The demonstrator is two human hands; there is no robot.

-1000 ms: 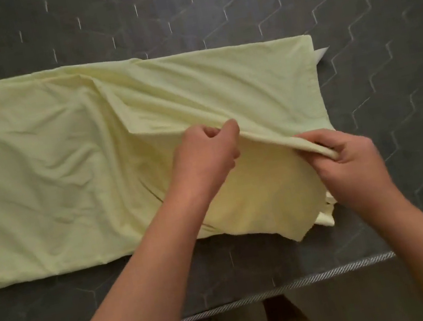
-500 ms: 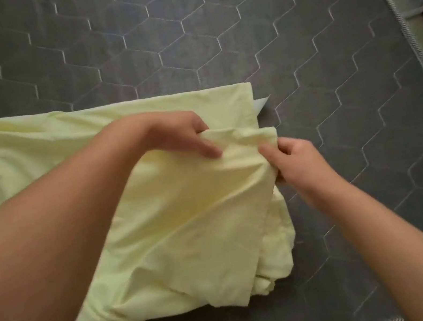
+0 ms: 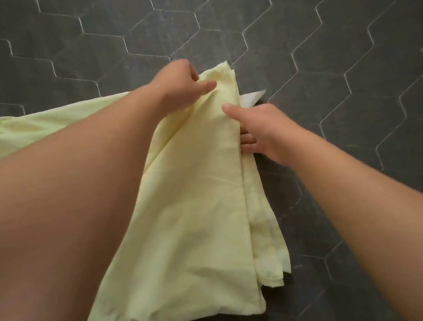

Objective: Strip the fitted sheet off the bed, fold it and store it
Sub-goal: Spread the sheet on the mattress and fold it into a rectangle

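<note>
Here, in the head view, the pale yellow fitted sheet (image 3: 187, 221) lies folded in layers on the dark grey mattress (image 3: 322, 27) with its hexagon quilting. The sheet's stacked right edge runs from the far corner down toward me, several layers showing along it. My left hand (image 3: 180, 83) reaches across the sheet to its far right corner and pinches the top layers there, thumb and fingers closed on the cloth. My right hand (image 3: 258, 126) sits at the right edge just below, thumb pressed on top of the sheet and fingers tucked under the edge, so it grips the fabric too. A small white tag (image 3: 251, 97) pokes out from under the sheet between my two hands, lying on the mattress. My left forearm covers much of the sheet's left part.
</note>
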